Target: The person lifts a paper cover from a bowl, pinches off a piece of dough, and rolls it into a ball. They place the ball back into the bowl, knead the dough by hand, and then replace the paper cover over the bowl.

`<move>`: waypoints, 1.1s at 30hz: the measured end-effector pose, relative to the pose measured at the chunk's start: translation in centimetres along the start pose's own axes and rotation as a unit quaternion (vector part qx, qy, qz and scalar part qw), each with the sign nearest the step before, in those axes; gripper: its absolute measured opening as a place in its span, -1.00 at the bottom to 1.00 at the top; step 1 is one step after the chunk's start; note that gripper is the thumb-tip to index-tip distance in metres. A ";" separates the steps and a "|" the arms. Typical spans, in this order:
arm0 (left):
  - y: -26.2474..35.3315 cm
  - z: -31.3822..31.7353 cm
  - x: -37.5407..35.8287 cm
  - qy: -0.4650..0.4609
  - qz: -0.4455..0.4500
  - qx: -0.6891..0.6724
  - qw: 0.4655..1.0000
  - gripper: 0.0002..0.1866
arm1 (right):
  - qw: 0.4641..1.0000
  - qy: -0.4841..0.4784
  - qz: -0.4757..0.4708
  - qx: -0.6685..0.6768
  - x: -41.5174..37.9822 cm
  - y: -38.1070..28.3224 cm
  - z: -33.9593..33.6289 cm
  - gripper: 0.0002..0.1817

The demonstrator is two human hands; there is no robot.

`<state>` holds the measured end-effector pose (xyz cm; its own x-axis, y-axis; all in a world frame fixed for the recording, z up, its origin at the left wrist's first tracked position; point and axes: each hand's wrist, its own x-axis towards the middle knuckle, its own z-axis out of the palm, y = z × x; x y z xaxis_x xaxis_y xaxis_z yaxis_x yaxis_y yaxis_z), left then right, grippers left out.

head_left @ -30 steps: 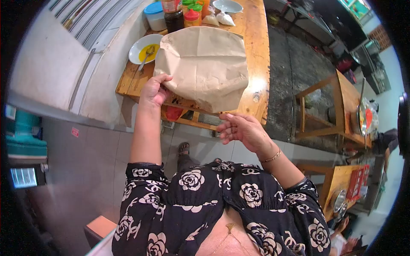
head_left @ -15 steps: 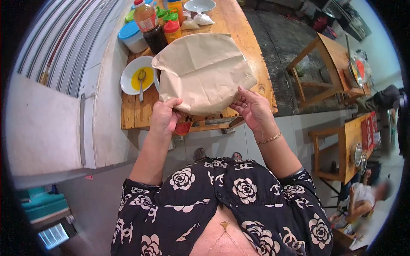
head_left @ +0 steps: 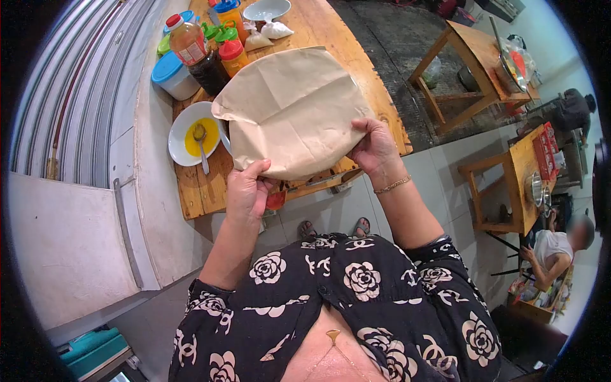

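Observation:
A creased sheet of brown paper (head_left: 293,111) with a rounded outline lies over the near part of the wooden table (head_left: 197,191). My left hand (head_left: 251,191) pinches its lower left edge between thumb and fingers. At its right edge, my right hand (head_left: 379,148) grips the paper the same way. What lies beneath the sheet is mostly hidden. Just left of it stands a white bowl (head_left: 180,148) holding yellow liquid and a spoon (head_left: 202,148). Part of another pale rim shows between bowl and paper.
Behind the paper stand a dark sauce bottle (head_left: 207,71), a blue-lidded tub (head_left: 175,76), a red-capped jar (head_left: 233,58), tied bags of white powder (head_left: 275,29) and a bowl (head_left: 267,9). Another table (head_left: 484,63) stands right. A seated person (head_left: 552,254) is at far right.
The view has turned slightly, shifting the table and bowl down and left. My right hand is now higher along the paper's right edge; both hands still hold it.

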<state>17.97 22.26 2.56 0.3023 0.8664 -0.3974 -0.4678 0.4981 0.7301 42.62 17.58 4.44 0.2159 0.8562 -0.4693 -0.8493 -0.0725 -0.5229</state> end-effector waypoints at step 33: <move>1.8 -1.5 -1.7 0.006 -0.056 -0.024 0.998 -0.50 | 0.957 0.085 -0.097 -0.262 -1.3 -1.9 -1.6 -0.47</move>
<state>15.35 21.76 3.74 0.3454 0.8048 -0.4827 -0.4711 0.5935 0.6525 44.73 15.78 4.90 0.4571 0.7878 -0.4129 -0.4373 -0.2052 -0.8756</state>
